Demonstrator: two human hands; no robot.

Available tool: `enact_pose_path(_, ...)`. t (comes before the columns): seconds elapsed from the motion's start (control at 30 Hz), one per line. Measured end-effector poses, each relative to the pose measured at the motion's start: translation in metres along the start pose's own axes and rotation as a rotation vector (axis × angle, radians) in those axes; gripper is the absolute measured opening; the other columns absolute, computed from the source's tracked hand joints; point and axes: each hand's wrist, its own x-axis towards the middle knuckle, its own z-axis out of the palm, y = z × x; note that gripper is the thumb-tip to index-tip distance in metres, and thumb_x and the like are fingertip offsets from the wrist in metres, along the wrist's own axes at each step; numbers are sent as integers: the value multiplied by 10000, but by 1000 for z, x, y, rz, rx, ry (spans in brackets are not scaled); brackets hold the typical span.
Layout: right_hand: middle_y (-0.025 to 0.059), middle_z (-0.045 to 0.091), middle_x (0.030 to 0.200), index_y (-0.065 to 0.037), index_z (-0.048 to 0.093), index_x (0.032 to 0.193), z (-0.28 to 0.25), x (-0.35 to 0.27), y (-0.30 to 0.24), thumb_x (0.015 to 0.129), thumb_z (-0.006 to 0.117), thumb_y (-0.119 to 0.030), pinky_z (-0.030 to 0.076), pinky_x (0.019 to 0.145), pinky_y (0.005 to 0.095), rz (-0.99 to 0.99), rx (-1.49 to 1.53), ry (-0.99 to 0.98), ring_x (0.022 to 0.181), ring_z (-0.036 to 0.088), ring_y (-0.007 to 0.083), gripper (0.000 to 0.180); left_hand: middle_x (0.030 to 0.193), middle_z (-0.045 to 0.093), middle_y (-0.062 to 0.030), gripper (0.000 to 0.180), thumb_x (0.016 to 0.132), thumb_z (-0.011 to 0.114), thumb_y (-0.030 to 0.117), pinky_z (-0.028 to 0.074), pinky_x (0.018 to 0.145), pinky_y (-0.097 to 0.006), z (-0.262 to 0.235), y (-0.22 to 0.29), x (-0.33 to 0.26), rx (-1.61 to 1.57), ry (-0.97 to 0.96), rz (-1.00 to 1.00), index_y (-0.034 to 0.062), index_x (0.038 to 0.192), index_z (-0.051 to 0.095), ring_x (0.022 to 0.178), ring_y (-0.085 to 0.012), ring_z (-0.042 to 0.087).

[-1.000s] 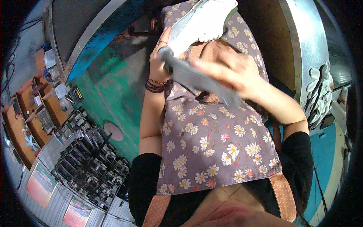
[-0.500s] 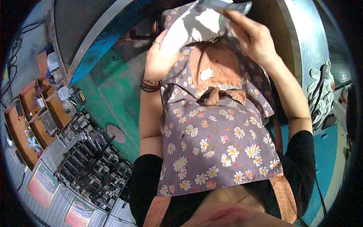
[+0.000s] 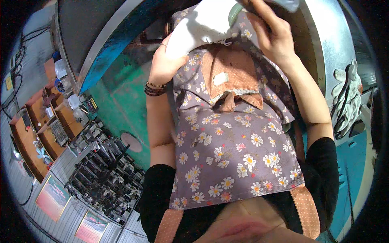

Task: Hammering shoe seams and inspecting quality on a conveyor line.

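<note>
A smooth white curved piece (image 3: 202,26) extends past the top edge of the view, with thin white shavings or threads along its lower rim. My left hand (image 3: 165,62) is closed on its left end, thumb lying along the near side. At the upper right, my right hand (image 3: 275,38) has its fingers curled round a slim tool whose blurred greyish-blue end (image 3: 287,4) sticks out beyond the knuckles. A curved green part (image 3: 234,15) shows against the white piece, left of my right fingers; whether it belongs to the tool I cannot tell. Beneath both hands lies my flowered apron (image 3: 239,150).
On the right, grey-white work gloves (image 3: 347,97) hang by a curved metal edge (image 3: 330,44). A blue-edged dark machine part (image 3: 101,56) arches at the upper left. Farther left are a brown compartment tray (image 3: 30,139), dark metal parts (image 3: 105,174) and green floor (image 3: 121,101).
My right hand has shifted slightly up, and the tool's grey end now points to the upper right. My left hand and the white piece have moved a little left.
</note>
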Motion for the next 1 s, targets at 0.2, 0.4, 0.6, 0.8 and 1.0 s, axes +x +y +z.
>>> enact_pose_path(0.2, 228, 658, 1004, -36, 567, 1243, 5, 5, 29, 887, 572, -26, 538, 735, 367, 112, -204, -91, 892, 671, 366, 356, 1138, 641, -118, 636, 671, 782, 163, 479, 901, -323, -10, -20, 9, 97, -25, 11, -35, 1220, 530, 1032, -172, 603)
enact_pose_path(0.4, 236, 649, 1030, -81, 518, 1310, 5, -2, 26, 921, 557, -80, 525, 758, 368, 131, -102, 54, 922, 664, 356, 392, 1118, 647, -132, 645, 662, 796, 169, 482, 900, -327, -8, -17, 6, 71, -64, 63, -38, 1212, 530, 1019, -190, 611)
enact_pose_path(0.6, 203, 677, 1033, -78, 473, 1363, -3, -6, 67, 960, 496, -77, 486, 611, 364, -182, -336, 233, 711, 664, 305, 403, 1154, 621, -111, 675, 681, 806, 150, 449, 943, -331, -6, -30, 4, -62, 39, 121, -35, 1253, 499, 1063, -192, 575)
enact_pose_path(0.8, 190, 570, 1291, -87, 454, 1389, 18, -49, 40, 961, 527, -141, 429, 980, 325, 426, -41, 204, 1203, 555, 283, 438, 1175, 605, -95, 677, 663, 743, 64, 454, 963, -349, -14, -46, -21, -425, 20, 94, -30, 1280, 482, 1076, -196, 581)
enact_pose_path(1.0, 213, 654, 1007, -178, 481, 1376, 18, -75, 6, 943, 544, -194, 526, 749, 427, 436, -249, -205, 855, 652, 376, 438, 1287, 555, -136, 876, 610, 774, 146, 442, 1009, -384, -6, -40, -45, -1023, -154, -55, -57, 1367, 384, 1178, -248, 556)
